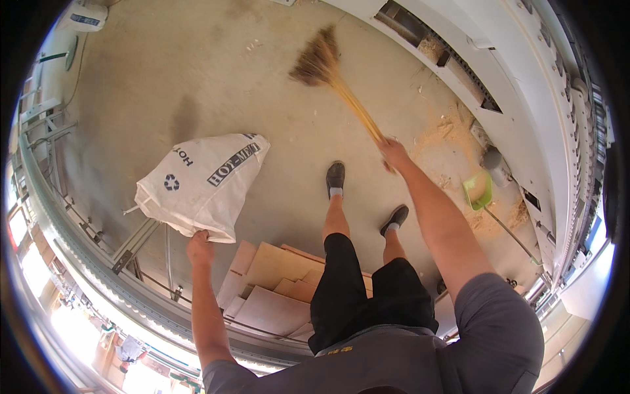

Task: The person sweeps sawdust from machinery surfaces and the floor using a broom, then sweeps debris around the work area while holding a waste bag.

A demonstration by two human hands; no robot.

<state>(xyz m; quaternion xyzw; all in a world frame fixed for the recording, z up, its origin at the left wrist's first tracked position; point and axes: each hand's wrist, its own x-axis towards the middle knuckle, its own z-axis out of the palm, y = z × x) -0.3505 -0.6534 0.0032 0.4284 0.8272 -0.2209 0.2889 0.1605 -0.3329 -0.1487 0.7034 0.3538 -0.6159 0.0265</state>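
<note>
My left hand is closed on the edge of a large white woven sack with dark printing, which hangs bunched out to the left of my legs. In my right hand is the yellowish handle of a straw broom. Its brown, fanned bristles point away from me at the far middle, slightly blurred. Whether they touch the floor I cannot tell. To the right of my right forearm, a green long-handled dustpan rests on the floor beside scattered sawdust.
A long white machine runs along the right, with sawdust in its slot and at its base. Stacked wooden boards lie behind my left leg. Metal conveyor rails curve along the left. Another white sack stands at the far left.
</note>
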